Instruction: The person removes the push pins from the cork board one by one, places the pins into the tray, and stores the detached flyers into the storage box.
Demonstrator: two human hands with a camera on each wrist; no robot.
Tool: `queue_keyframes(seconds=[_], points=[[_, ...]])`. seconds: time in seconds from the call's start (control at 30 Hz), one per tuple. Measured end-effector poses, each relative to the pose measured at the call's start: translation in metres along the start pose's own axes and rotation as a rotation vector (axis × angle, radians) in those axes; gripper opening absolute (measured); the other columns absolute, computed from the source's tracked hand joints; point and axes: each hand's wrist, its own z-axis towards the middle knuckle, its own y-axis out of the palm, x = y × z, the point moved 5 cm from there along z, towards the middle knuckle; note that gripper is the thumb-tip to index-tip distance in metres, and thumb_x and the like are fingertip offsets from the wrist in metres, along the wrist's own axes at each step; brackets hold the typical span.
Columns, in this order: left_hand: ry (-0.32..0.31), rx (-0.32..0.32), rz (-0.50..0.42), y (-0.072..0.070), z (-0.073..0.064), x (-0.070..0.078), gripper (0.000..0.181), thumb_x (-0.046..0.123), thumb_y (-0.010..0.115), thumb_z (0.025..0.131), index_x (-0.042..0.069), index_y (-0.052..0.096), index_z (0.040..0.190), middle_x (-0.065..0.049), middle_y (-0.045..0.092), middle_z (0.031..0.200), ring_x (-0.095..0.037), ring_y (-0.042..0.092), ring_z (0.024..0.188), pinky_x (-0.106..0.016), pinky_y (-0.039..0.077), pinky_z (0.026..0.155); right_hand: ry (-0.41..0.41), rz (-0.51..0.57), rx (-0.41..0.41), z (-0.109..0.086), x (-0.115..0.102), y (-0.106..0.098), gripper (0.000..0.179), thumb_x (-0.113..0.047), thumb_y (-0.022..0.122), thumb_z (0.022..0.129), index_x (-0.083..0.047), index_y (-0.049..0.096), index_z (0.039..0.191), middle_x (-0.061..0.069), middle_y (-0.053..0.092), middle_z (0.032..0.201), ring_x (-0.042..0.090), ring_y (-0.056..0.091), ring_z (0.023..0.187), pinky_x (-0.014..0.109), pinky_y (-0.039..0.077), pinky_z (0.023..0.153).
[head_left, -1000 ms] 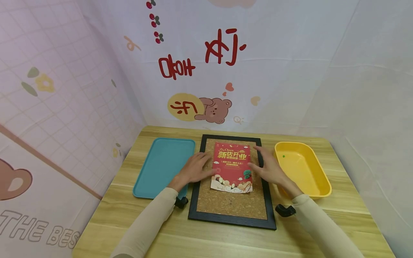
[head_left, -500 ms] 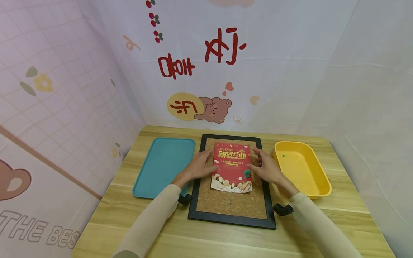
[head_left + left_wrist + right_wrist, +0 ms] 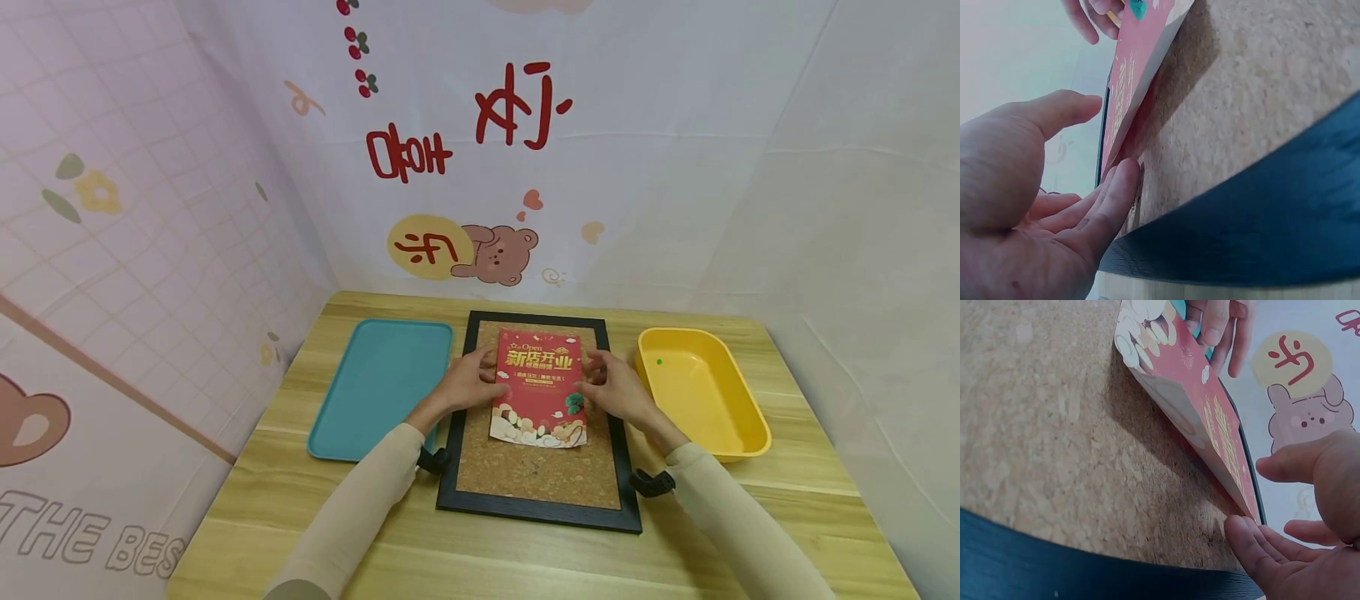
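Note:
A red flyer [image 3: 538, 392] with gold lettering lies over the cork surface of a black-framed corkboard [image 3: 525, 483]. In both wrist views its lower part stands off the cork, casting a shadow. My left hand [image 3: 467, 383] is at the flyer's left edge. In the left wrist view, its thumb is raised apart from the fingers [image 3: 1119, 187], which are right at the flyer's edge. My right hand [image 3: 621, 392] is at the opposite edge. There too the fingertips [image 3: 1241, 531] meet the flyer's edge, thumb held away. Neither hand pinches the paper.
On the wooden table [image 3: 450, 558], a blue tray [image 3: 382, 383] lies left of the corkboard. A yellow bin [image 3: 701, 392] with a small green spot inside stands at the right. Printed white cloth [image 3: 637, 192] hangs behind the table and along both sides.
Both hands' fingers have drawn in and bent somewhat beside the flyer's edges, and the wrists have shifted slightly inward. The flyer and corkboard stay in place.

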Motion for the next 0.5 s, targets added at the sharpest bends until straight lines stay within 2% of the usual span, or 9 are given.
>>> queue_keyframes(seconds=[0.23,0.5], points=[[-0.017,0.001,0.0,0.0,0.0008,-0.0012,0.094,0.024,0.087,0.101,-0.001,0.036,0.176,-0.024,0.07,0.149,-0.036,0.077,0.13,-0.055,0.066,0.11,0.07,0.081,-0.002,0.0035,0.0045,0.0028,0.074,-0.016,0.079,0.107,0.01,0.043,0.166,0.031,0.068,0.141,0.04,0.073,0.122,0.036,0.07,0.09],[-0.042,0.004,-0.044,0.0012,0.0017,-0.0044,0.092,0.02,0.087,0.101,-0.003,0.037,0.174,-0.022,0.074,0.139,-0.034,0.078,0.124,-0.051,0.068,0.105,0.11,0.165,-0.006,0.0064,0.0069,0.008,0.071,-0.01,0.08,0.105,0.011,0.045,0.164,0.03,0.07,0.134,0.032,0.075,0.111,0.035,0.073,0.085]])
